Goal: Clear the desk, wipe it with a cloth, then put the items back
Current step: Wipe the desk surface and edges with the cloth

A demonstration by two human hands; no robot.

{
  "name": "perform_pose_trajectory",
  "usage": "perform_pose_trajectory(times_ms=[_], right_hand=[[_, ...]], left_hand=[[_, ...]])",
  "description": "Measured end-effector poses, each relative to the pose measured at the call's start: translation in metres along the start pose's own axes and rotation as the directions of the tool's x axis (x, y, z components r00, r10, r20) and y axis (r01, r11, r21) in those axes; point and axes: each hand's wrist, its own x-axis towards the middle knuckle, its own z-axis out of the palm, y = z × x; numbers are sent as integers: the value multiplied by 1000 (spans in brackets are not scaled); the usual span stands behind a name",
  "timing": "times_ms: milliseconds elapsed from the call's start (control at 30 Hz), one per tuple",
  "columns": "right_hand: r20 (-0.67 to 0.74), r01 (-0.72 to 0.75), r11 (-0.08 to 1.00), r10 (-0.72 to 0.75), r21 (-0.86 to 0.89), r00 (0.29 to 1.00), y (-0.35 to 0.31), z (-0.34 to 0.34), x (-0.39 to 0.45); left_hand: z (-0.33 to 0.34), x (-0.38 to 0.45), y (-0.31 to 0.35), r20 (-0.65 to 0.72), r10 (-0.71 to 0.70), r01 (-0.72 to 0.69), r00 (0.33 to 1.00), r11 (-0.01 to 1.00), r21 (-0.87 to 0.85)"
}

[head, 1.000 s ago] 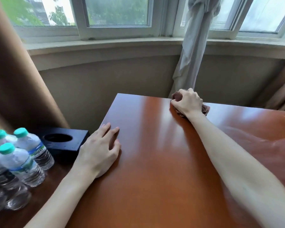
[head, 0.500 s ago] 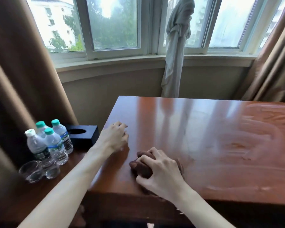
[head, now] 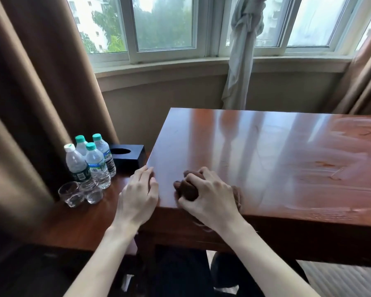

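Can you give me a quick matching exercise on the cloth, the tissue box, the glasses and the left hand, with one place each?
Things:
1. cloth
2. tissue box
3. glasses
4. left hand

Places:
A. in front of the bottles, on the lower side table
B. on the desk's left edge
C. under the right hand
D. behind the bottles, beside the desk

Pairs: 1-C, 2-D, 3-A, 4-B
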Motion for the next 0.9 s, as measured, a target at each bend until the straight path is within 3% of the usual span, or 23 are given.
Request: perform_pose_trajectory(times_ms=[67, 167, 233, 333, 433, 533, 667, 733, 800, 867, 900], right_hand=[[2, -165, 983, 165, -84, 986, 47, -21, 5], [-152, -393, 907, 371, -150, 916, 84, -23, 44], [-140, -363, 917, 343, -166, 929, 58, -3, 64], [-32, -171, 974, 168, -150, 985, -6, 27, 61], [-27, 16, 1000, -16, 0, 1000, -18, 12, 7], [-68, -127, 992, 126, -17, 990, 32, -21, -15], [-125, -336, 936, 323, -107, 938, 74, -23, 52], [-107, -282, 951, 270, -125, 957, 48, -3, 65], [-47, -79, 993, 75, -92, 996, 5, 14, 50], [89, 136, 990, -140, 47, 986, -20, 23, 33], [145, 170, 980, -183, 101, 972, -20, 21, 43]], left_hand=[[1, 0, 2, -15, -5, 5, 1000, 1000, -6], [3, 1, 4, -19, -14, 14, 1000, 1000, 5], [3, 2, 5, -17, -22, 22, 1000, 1000, 5], [4, 2, 2, -24, -25, 25, 999, 1000, -17], [5, 4, -4, -33, -30, 28, 999, 998, -58], [5, 1, -3, -35, -29, 27, 999, 998, -56], [2, 0, 6, 4, -49, 49, 999, 999, -22], [-1, -1, 6, 18, -71, 72, 997, 997, -27], [-4, -1, 7, 51, -95, 98, 994, 994, -51], [-10, 1, 5, 105, -86, 98, 991, 988, -117], [-15, 4, 4, 124, -86, 105, 989, 982, -159]])
